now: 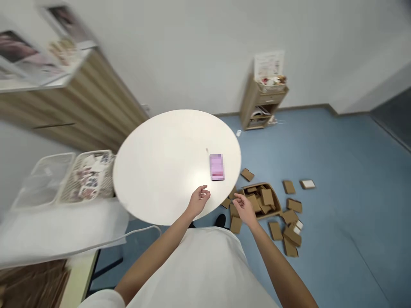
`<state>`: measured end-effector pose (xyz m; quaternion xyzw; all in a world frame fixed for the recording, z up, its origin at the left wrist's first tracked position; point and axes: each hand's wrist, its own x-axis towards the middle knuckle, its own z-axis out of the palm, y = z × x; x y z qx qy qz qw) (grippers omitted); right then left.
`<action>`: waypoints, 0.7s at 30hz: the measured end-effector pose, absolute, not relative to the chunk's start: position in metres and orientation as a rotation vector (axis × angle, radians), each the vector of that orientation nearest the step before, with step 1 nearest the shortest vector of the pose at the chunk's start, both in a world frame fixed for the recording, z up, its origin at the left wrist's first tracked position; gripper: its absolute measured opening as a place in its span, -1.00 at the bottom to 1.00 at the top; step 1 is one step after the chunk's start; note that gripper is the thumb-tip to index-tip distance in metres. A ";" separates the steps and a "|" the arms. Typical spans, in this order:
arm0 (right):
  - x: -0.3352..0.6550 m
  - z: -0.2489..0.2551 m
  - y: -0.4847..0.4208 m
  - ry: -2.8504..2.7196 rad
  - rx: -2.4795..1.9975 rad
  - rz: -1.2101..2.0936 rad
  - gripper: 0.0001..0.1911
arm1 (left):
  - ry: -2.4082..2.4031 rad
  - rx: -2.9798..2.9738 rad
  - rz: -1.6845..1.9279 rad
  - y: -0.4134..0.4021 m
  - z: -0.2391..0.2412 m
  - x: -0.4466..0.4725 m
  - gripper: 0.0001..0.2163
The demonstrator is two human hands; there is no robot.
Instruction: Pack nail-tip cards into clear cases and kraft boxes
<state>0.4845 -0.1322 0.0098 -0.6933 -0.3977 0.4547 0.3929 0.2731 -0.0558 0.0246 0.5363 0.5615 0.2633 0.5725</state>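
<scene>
A round white table (160,171) stands in front of me. On its right side lies a small pink box (216,167). My left hand (199,200) hovers over the table's near edge, fingers loosely curled and apart, holding nothing. My right hand (243,207) hangs just past the table's edge, above the floor, fingers relaxed and apart, also holding nothing. Below and to the right of it, a brown cardboard tray (261,200) sits on the blue floor, filled with several flat brown cardboard boxes.
Several brown boxes (290,233) lie scattered on the floor around the tray. A small wooden cabinet (261,105) stands by the far wall. At left sit plastic baskets (90,175), a white surface and a wooden counter (80,107).
</scene>
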 end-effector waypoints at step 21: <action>0.172 0.049 -0.038 -1.761 -1.443 1.559 -0.66 | 1.716 0.909 1.032 -0.096 0.016 -0.017 -0.60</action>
